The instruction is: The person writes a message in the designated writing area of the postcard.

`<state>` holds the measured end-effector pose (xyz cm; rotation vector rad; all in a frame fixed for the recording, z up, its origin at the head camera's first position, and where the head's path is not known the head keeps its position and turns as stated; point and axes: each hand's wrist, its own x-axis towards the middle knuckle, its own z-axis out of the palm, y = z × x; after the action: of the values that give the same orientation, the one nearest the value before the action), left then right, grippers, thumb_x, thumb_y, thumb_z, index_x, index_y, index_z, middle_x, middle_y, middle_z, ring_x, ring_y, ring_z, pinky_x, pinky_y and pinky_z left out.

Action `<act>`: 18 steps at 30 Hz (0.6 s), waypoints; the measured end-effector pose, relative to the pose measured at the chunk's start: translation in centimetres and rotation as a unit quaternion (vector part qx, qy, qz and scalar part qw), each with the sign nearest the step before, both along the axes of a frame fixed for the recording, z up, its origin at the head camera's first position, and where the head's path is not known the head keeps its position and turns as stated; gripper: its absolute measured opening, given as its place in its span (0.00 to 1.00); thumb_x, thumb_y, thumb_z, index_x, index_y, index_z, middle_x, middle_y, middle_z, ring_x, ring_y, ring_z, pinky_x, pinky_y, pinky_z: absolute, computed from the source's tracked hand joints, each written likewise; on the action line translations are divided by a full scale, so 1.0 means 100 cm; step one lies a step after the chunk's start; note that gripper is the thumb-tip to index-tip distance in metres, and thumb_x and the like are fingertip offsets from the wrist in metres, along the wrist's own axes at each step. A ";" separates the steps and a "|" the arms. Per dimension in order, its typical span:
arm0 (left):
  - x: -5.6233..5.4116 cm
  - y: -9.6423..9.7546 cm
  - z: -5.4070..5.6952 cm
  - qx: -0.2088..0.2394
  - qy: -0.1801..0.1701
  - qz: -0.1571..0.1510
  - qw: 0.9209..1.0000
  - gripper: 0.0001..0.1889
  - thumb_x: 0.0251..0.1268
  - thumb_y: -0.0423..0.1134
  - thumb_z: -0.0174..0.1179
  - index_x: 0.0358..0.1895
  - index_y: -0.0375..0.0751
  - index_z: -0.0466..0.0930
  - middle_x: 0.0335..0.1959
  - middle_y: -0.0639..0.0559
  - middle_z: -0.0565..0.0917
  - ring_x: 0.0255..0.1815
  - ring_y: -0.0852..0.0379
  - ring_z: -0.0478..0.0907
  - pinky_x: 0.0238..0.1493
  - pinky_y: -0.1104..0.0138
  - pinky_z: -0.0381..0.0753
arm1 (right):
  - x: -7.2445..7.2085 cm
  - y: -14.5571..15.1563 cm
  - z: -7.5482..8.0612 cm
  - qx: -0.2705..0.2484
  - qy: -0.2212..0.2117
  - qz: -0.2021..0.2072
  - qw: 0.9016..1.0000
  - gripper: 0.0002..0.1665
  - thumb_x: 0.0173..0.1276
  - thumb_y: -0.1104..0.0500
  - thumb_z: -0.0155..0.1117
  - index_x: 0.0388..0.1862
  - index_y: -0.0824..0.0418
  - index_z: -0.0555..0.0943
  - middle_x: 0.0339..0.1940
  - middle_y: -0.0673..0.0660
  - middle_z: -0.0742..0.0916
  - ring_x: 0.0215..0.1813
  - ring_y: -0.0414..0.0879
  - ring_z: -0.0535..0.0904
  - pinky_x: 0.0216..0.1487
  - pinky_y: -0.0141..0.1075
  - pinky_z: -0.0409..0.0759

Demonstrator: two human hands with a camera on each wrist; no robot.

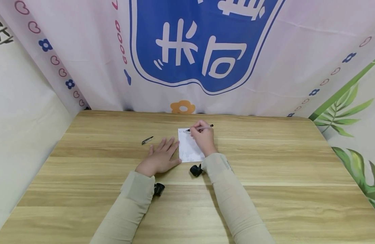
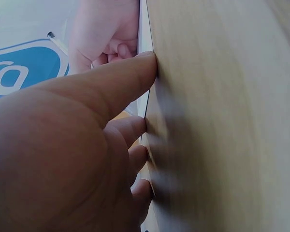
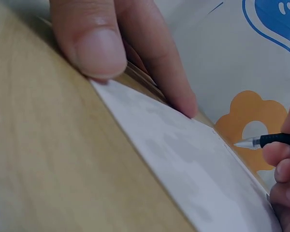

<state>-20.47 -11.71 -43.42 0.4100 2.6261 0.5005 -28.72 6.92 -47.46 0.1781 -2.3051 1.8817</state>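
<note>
A white sheet of paper lies on the wooden table, with a few small dark marks along its top edge. My right hand pinches a pen over the upper part of the sheet. In the right wrist view the pen's silver tip and black grip show beside the curled fingers. My left hand lies spread on the table, its thumb and fingertips touching the paper's left edge. Up close in the left wrist view, the left thumb presses at the sheet's edge.
A dark pen cap lies on the table just beyond the left hand. Black wrist devices sit at both cuffs. A printed curtain hangs along the table's far edge.
</note>
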 end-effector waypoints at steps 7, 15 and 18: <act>0.000 0.000 0.001 0.000 0.000 -0.001 1.000 0.39 0.80 0.57 0.47 0.84 0.48 0.42 0.85 0.47 0.38 0.83 0.41 0.29 0.73 0.31 0.29 | 0.001 0.001 0.001 -0.011 0.001 -0.023 1.000 0.04 0.67 0.65 0.63 0.31 0.61 0.79 0.26 0.55 0.85 0.27 0.44 0.80 0.28 0.31 0.78; 0.001 0.000 0.001 0.005 0.000 -0.001 1.000 0.39 0.80 0.57 0.48 0.84 0.48 0.42 0.85 0.47 0.38 0.83 0.41 0.29 0.72 0.31 0.29 | 0.002 0.001 0.001 -0.002 -0.010 -0.014 1.000 0.03 0.67 0.64 0.62 0.32 0.61 0.79 0.27 0.55 0.85 0.28 0.45 0.81 0.29 0.31 0.78; 0.001 0.000 0.002 0.005 0.000 -0.001 1.000 0.39 0.80 0.57 0.48 0.84 0.48 0.43 0.85 0.47 0.38 0.83 0.41 0.29 0.73 0.31 0.29 | 0.001 0.001 0.000 0.000 -0.009 -0.011 1.000 0.03 0.67 0.64 0.62 0.32 0.60 0.79 0.28 0.55 0.85 0.29 0.44 0.81 0.29 0.31 0.78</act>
<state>-20.33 -11.69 -43.27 0.4153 2.6238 0.5144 -28.62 7.00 -47.46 0.1343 -2.3103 1.8795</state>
